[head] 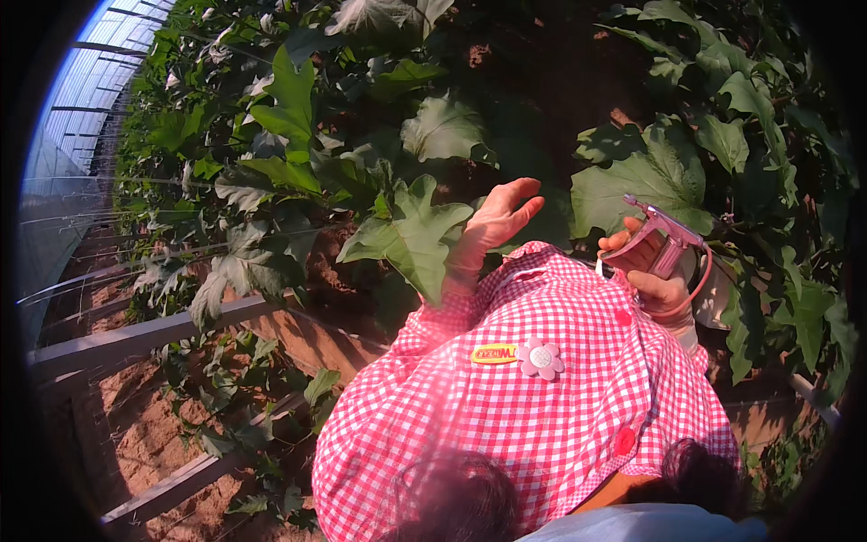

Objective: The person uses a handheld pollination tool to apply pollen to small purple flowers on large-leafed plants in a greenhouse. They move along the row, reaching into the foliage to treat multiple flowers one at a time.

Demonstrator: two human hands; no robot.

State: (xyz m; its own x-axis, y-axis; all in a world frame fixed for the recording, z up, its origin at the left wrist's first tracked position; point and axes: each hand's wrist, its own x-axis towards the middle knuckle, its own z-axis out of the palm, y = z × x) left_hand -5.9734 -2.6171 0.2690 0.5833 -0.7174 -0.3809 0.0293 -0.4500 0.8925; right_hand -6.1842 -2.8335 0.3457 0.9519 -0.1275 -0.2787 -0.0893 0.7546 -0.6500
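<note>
My right hand (660,291) is closed around a pinkish metal spray gun (670,234) with a trigger lever. Its nozzle points left and a thin pink hose (703,284) loops down from its rear. A broad leaf (640,183) lies just beyond the nozzle. On the left, my left hand (498,217) is empty, its thumb and fingers apart. A large lobed green leaf (413,237) hangs beside it, partly covering the wrist and forearm. My red-and-white checked shirt (542,420) fills the lower middle.
Dense leafy plants, seemingly eggplants (291,101), stand ahead and left, with more plants (752,115) on the right. Shaded soil (576,68) runs between them. Pale beams (156,332) and thin strings cross the left side. Greenhouse film (54,176) curves along the far left.
</note>
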